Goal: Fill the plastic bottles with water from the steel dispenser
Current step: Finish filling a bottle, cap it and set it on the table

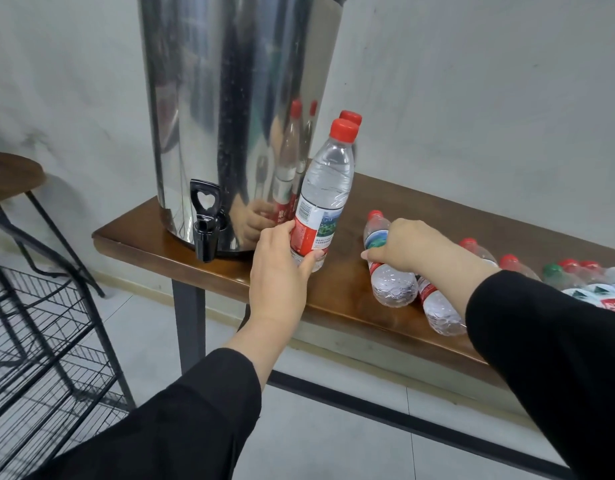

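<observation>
Long brown wooden table (337,289) w/ tall shiny steel dispenser (236,98) at its left end. Left hand (281,268) grips upright red-capped clear plastic bottle (321,188) beside dispenser; right hand (406,244) grasps lying red-capped bottle (389,275) nearby.

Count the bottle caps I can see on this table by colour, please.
Red plastic bottle caps: 7
Green plastic bottle cap: 1
Total: 8 caps in view; others may be hidden behind the right hand and its sleeve.
</observation>
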`<state>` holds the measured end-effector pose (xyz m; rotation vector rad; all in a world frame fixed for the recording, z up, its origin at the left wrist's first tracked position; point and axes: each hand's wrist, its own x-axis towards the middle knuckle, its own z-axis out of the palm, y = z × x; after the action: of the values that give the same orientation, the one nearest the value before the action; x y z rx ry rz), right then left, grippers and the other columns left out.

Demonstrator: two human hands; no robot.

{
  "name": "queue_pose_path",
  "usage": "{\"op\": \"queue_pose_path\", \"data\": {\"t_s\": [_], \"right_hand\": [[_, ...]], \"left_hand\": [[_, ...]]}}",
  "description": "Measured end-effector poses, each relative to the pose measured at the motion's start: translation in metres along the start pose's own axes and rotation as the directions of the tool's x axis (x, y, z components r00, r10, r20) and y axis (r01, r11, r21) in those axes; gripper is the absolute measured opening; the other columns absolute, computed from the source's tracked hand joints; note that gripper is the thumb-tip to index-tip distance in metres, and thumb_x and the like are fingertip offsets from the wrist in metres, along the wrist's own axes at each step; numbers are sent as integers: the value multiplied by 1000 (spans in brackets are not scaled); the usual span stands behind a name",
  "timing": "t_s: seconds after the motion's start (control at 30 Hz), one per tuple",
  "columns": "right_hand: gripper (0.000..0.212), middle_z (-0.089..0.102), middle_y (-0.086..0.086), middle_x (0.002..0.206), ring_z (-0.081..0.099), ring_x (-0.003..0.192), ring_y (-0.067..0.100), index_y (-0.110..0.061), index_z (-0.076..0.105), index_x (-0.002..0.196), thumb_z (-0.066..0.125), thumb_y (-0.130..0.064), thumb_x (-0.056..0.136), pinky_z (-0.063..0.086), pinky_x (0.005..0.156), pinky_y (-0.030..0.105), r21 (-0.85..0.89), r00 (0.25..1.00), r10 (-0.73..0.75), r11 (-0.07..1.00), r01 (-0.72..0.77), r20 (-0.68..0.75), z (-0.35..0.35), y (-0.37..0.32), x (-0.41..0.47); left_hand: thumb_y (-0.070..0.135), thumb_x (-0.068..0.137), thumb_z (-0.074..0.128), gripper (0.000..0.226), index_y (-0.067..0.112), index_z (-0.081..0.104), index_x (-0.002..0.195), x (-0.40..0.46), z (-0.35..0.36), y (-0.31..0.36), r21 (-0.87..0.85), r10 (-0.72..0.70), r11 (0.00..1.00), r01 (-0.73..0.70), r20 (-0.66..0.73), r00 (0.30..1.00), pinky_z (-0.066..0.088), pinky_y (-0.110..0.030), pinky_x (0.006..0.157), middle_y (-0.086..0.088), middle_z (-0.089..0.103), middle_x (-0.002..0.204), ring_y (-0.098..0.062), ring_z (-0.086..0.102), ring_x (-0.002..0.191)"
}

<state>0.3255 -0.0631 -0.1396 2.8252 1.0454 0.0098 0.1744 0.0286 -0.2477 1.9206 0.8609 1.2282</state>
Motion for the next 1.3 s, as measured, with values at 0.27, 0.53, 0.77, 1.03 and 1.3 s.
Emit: {"op": "queue_pose_path", "data": {"t_s": [0.27, 0.53, 0.77, 1.03, 1.3], "right_hand": [[56, 59, 4, 100, 59, 84, 20, -14, 51, 124, 65, -53, 86, 46, 64, 32, 534, 992, 121, 841, -86, -30, -8, 8, -23], [64, 70, -11, 108, 74, 92, 11, -47, 45, 131, 79, -34, 79, 60, 85, 38, 854, 978, -188, 493, 169, -85, 4, 21, -132], [51, 66, 7, 111, 70, 85, 10, -30, 49, 145, 64, -23, 97, 63, 78, 36, 859, 899, -437, 449, 247, -30, -5, 14, -187], [51, 47, -10, 51, 42, 47, 5, -20, 64, 73, 49, -64, 94, 37, 52, 24, 613, 865, -452, 626, 481, -217, -45, -52, -198], [49, 56, 3, 63, 43, 53, 13, -17, 62, 65, 55, -54, 97, 35, 52, 24, 476, 786, -585, 643, 600, -199, -43, -100, -197]], "left_hand": [[39, 99, 60, 28, 16, 62, 114, -22, -17, 2, -133, 99, 985, -106, -60, 993, 47, -24, 92, 5, 49, 113, -7, 49, 97], [72, 89, 56, 59, 35, 58, 135, -61, -43, 76, -452, -237, 727, 517, 542, 806, 56, -31, 94, 9, 69, 124, -7, 67, 112], [49, 92, 71, 47, 44, 49, 134, -99, -90, 78, -399, -290, 731, 553, 552, 782, 59, -33, 89, 15, 68, 117, -8, 71, 104], [41, 86, 74, 57, 62, 41, 127, -165, -149, 56, -244, -232, 908, 340, 381, 895, 47, -7, 82, 35, 59, 119, 12, 56, 113], [70, 57, 77, 76, 63, 42, 124, -167, -183, 32, -114, -345, 907, 406, 354, 870, 52, -23, 93, 27, 64, 116, 0, 62, 110]]}}
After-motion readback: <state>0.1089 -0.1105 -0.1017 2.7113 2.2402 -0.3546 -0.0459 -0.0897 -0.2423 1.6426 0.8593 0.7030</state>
